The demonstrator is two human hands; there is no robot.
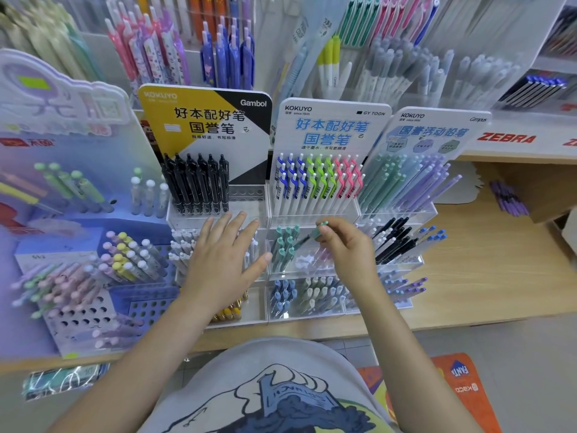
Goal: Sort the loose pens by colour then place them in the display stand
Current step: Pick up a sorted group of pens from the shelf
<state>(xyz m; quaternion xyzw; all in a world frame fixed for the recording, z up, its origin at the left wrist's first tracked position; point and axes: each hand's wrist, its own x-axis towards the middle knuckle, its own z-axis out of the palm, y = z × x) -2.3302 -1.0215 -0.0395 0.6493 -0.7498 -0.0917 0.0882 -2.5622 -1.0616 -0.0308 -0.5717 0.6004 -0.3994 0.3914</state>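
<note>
Teal pen [315,234] pinched in right hand [345,245] fingers above the clear display stand [312,270], long axis slanting, cap end up-right, tip down-left toward teal pens [282,245], left hand [223,260] flat, fingers spread, holding nothing

Right hand [340,242] pinches a teal pen [315,234] over the display stand [312,214].

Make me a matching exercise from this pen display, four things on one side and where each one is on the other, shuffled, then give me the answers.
Things:
1. teal pen
2. black pens
3. left hand
4. purple pens

Places:
A. lying loose on the wooden shelf at far right
B. pinched in the right hand
C. standing under the yellow Gambol sign
D. spread open over the white pens

Pairs: 1-B, 2-C, 3-D, 4-A
</note>
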